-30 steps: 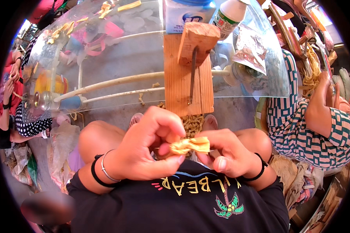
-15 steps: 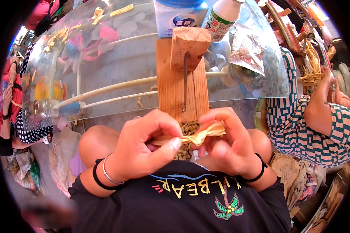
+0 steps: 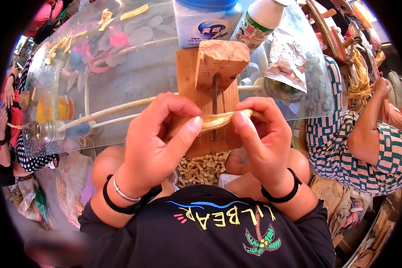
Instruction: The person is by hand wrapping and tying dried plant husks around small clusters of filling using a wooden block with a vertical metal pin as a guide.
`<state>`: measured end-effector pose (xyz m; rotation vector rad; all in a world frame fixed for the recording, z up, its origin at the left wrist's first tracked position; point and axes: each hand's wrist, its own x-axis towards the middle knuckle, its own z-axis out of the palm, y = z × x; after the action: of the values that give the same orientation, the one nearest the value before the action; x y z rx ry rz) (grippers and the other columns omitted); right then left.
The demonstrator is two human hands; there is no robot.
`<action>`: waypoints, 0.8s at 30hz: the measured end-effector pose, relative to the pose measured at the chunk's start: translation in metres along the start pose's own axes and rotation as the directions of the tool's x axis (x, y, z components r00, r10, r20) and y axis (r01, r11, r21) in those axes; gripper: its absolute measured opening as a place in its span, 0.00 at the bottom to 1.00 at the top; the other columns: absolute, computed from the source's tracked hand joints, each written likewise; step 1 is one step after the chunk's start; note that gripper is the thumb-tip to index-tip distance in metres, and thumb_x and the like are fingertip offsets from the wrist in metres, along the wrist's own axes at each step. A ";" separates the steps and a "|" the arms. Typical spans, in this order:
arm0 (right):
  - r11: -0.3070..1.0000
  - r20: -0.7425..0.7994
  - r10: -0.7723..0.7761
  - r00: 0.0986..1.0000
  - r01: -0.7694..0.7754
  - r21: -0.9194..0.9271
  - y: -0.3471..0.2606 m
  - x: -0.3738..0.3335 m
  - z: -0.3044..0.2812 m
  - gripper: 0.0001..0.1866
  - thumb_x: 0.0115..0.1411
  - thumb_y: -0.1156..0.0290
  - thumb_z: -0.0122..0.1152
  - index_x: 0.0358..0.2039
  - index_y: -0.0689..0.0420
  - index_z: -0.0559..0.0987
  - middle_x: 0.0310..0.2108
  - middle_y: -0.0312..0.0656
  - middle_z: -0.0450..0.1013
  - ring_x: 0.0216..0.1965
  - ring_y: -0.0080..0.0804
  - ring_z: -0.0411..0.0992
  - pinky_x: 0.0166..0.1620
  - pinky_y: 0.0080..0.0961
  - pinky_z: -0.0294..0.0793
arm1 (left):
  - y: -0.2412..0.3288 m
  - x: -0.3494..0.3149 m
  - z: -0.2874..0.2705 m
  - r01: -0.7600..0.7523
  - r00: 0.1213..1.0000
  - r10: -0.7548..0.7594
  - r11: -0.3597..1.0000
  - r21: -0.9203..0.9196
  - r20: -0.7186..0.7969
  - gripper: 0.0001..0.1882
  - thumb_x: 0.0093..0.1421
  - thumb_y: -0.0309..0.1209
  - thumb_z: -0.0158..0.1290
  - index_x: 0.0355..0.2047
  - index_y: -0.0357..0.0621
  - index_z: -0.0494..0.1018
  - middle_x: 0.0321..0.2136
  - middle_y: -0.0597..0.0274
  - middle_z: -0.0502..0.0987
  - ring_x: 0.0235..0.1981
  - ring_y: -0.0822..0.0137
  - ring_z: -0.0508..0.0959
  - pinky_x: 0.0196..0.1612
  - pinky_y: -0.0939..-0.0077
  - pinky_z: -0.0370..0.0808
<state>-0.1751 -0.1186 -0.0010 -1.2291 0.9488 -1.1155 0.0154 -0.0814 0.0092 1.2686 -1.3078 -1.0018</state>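
A pale yellow, ribbed dried strip [image 3: 219, 121] is stretched between my two hands, in front of the wooden board. My left hand [image 3: 158, 129] is closed round its left part, thumb and forefinger pinching it, with the palm end hidden. At the other end my right hand [image 3: 264, 134] pinches the strip between thumb and curled forefinger. Just beyond and below them stands the wooden board [image 3: 190, 73], carrying a wooden block [image 3: 221, 62] on a thin metal rod [image 3: 214, 91]. Many short, tan, chopped pieces [image 3: 201, 169] lie below the board, between my knees.
A glass tabletop [image 3: 134, 80] on pale legs spreads ahead. On it are a blue-lidded tub [image 3: 205, 27], a white bottle [image 3: 260, 22], a torn silvery packet [image 3: 288, 62] and yellow scraps [image 3: 134, 12]. People sit at both sides; yellow strips [image 3: 359, 85] hang by the right one.
Both hands have moved up and away from my body, over the board's near part. The strip, bunched and twisted before, is now drawn straighter, and the chopped pieces show more.
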 end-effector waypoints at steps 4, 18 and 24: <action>0.978 0.001 -0.008 1.000 0.008 -0.210 0.007 0.005 0.001 0.06 0.60 0.78 0.64 0.38 0.61 0.77 0.32 0.33 0.72 0.30 0.13 0.67 0.34 0.12 0.67 | -0.003 0.006 0.006 0.000 0.998 -0.014 0.976 0.218 0.062 0.06 0.61 0.20 0.56 0.36 0.37 0.70 0.28 0.67 0.72 0.26 0.78 0.68 0.33 0.84 0.67; 0.875 0.479 -0.342 0.808 0.460 -0.152 -0.010 -0.032 -0.010 0.18 0.53 0.72 0.71 0.44 0.63 0.80 0.39 0.48 0.75 0.41 0.41 0.74 0.43 0.30 0.74 | 0.017 -0.039 0.010 -0.317 0.936 0.330 0.942 -0.114 0.121 0.14 0.59 0.18 0.57 0.46 0.39 0.74 0.40 0.59 0.78 0.42 0.67 0.76 0.47 0.75 0.72; 0.847 0.475 -0.408 0.780 0.517 -0.122 -0.012 -0.042 -0.008 0.12 0.56 0.79 0.66 0.42 0.65 0.80 0.42 0.47 0.76 0.42 0.41 0.73 0.44 0.31 0.74 | 0.019 -0.056 0.025 -0.216 0.948 0.284 0.906 -0.364 0.144 0.19 0.59 0.19 0.58 0.50 0.40 0.68 0.48 0.56 0.73 0.51 0.61 0.74 0.57 0.62 0.68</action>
<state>-0.1933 -0.0796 0.0085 -1.9021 0.4470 -1.0452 -0.0161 -0.0265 0.0185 0.7289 -1.3324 -1.1298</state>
